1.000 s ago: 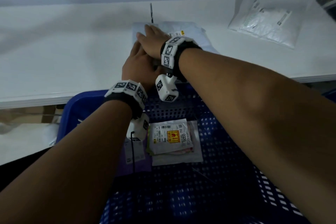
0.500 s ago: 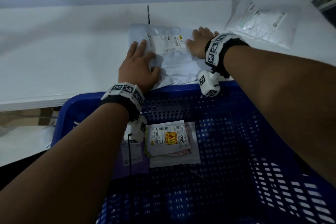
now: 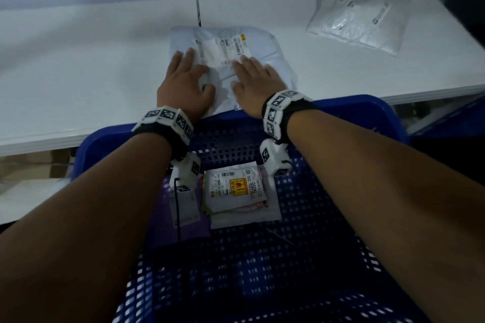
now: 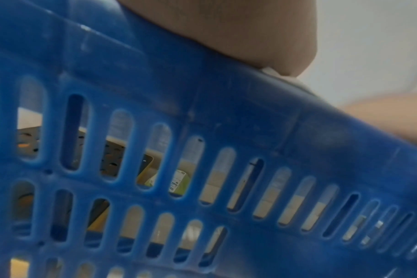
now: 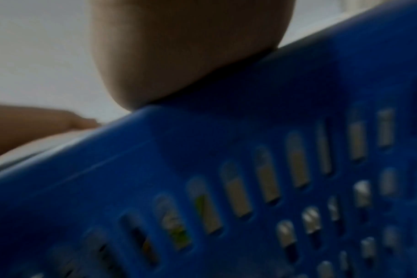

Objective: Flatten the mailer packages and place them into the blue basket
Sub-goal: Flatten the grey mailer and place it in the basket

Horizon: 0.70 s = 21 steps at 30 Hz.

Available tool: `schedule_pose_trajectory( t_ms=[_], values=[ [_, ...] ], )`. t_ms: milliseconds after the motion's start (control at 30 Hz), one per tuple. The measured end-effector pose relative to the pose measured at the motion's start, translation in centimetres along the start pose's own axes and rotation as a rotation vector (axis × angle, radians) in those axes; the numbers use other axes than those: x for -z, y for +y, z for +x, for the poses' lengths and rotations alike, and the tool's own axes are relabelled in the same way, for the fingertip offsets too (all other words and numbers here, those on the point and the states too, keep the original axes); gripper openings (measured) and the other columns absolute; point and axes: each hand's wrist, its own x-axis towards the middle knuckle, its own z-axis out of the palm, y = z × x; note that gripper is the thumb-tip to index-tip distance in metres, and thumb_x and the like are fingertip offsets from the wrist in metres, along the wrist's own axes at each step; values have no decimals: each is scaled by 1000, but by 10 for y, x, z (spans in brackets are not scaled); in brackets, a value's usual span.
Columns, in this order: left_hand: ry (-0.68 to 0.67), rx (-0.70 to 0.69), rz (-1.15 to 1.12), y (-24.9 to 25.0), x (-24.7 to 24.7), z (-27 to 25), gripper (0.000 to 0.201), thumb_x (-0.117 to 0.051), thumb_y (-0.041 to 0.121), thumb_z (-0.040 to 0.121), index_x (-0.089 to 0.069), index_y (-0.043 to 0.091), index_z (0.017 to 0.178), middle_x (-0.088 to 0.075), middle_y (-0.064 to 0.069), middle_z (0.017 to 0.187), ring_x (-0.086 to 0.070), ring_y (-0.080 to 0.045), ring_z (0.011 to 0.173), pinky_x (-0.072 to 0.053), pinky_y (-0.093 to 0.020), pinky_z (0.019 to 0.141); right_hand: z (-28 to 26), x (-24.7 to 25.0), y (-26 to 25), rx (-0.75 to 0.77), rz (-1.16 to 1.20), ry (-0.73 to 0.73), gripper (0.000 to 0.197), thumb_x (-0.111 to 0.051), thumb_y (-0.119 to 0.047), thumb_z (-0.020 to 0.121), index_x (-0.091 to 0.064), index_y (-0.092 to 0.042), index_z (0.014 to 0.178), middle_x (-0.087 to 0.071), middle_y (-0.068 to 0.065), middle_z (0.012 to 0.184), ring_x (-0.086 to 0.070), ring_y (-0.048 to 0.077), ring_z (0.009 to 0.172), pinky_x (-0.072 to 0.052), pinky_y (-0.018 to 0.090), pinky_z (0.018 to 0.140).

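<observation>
1. Mailer package [image 3: 262, 42], pale grey with a white shipping label [image 3: 223, 50], flat on the white table [image 3: 78, 65] at upper centre of the head view, near edge touching the rim of the blue basket [image 3: 367, 107].
2. Left hand [image 3: 183, 84] palm-down on the lower left part of that package, fingers straight and pointing toward the top of the frame, thumb spread toward the centre.
3. Right hand [image 3: 254, 81] palm-down on the lower right part, fingers straight, fingertips touching the lower edge of the label; hands side by side with a narrow strip of crumpled plastic between the thumbs.
4. Marker-covered bands on both wrists, each wrist just above the basket's far rim.
5. Left wrist view: heel of the left hand [image 4: 238, 33] above the slotted basket wall [image 4: 226, 112]; fingers hidden.
6. Right wrist view: dim and blurred, heel of the right hand [image 5: 183, 47] over the same blue rim [image 5: 250, 131].
7. Inside the basket, centre of the head view: flattened stack topped by a white mailer with a yellow-and-red sticker [image 3: 233, 186], purple mailer [image 3: 183, 228] just to its left.
8. Upper right of the head view: second white mailer [image 3: 359, 21] on the table, well apart from the hands.
9. Thin dark stick-like object [image 3: 198, 12] upright just beyond the pressed package; too small to identify.
</observation>
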Motion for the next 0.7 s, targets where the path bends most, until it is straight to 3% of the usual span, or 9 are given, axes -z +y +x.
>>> schedule_pose_trajectory(
  t_ms=[133, 267, 333, 433, 500, 600, 700],
  values=[
    [-5, -6, -13, 0, 2, 0, 52, -50, 41, 90, -53, 29, 140, -22, 5, 164, -11, -18, 153, -32, -48, 116, -12, 15, 45, -156, 3, -54, 63, -11, -47, 103, 2, -22, 160, 9, 0, 167, 7, 17, 153, 3, 43, 124],
    [-16, 10, 18, 2, 3, 0, 51, -50, 41, 90, -53, 30, 140, -20, 7, 164, -10, -17, 153, -32, -48, 115, -10, 36, 24, -250, -331, -107, 68, -19, -42, 101, -9, -6, 158, -6, 13, 166, -3, 29, 153, 1, 49, 123],
    [-16, 0, 24, 3, 3, 0, 51, -49, 41, 90, -53, 29, 140, -20, 6, 165, -10, -18, 153, -31, -48, 115, -4, 45, -12, -200, -314, -45, 68, -24, -41, 100, -20, -1, 155, -16, 19, 163, -12, 33, 151, -8, 50, 122],
    [-3, -20, -1, 3, 2, 0, 47, -47, 44, 93, -56, 28, 137, -22, 2, 164, -11, -20, 153, -28, -45, 118, 5, 34, -57, -19, -62, 14, 61, -26, -41, 101, -29, -6, 151, -21, 14, 162, -18, 29, 149, -15, 46, 121],
    [-3, -20, -2, 1, 1, 1, 48, -46, 45, 93, -56, 28, 137, -23, 2, 164, -11, -21, 153, -26, -44, 119, 6, 18, -60, -17, 86, -7, 59, -25, -40, 102, -25, -10, 153, -16, 9, 164, -12, 25, 152, -11, 44, 123],
    [1, -10, 6, 1, 0, 0, 51, -51, 41, 90, -55, 26, 139, -24, 2, 164, -12, -20, 153, -29, -45, 118, 1, 2, -36, -14, 50, -34, 64, -19, -46, 103, -4, -18, 159, 3, 0, 167, 4, 17, 153, 1, 43, 124],
    [-11, 3, 4, 2, 2, 0, 50, -51, 40, 90, -54, 28, 139, -22, 5, 164, -10, -18, 153, -32, -48, 114, -6, 4, -2, -58, 31, -45, 65, -13, -50, 102, 3, -23, 159, 11, -1, 167, 10, 16, 153, 3, 43, 124]
  ],
)
